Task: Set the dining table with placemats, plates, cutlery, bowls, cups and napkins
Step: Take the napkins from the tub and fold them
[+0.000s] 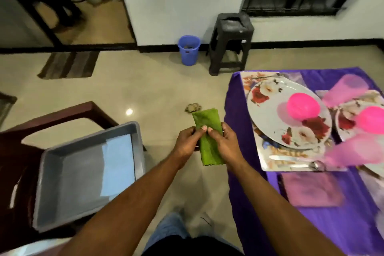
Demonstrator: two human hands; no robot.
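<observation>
I hold a folded green napkin (pixel 208 129) in mid-air over the floor, left of the table. My left hand (pixel 187 143) and my right hand (pixel 225 142) both pinch it near its middle, thumbs on top. On the purple tablecloth (pixel 324 220) lies a floral placemat (pixel 268 158) with a flowered plate (pixel 268 110) and a pink bowl (pixel 303 107) on it. A knife (pixel 284 158) and a spoon (pixel 311 166) lie on the mat's near edge. A pink cup (pixel 353 151) stands beside them. A pink napkin (pixel 311 189) lies nearer to me. A second plate with a pink bowl (pixel 372 120) sits at the right.
A grey bin (pixel 62 193) holding a pale blue cloth (pixel 118 164) rests on a dark brown chair (pixel 20 137) at my left. A blue waste basket (pixel 188 50) and a black stool (pixel 230 41) stand by the far wall. Another pink cup (pixel 345 89) is on the table.
</observation>
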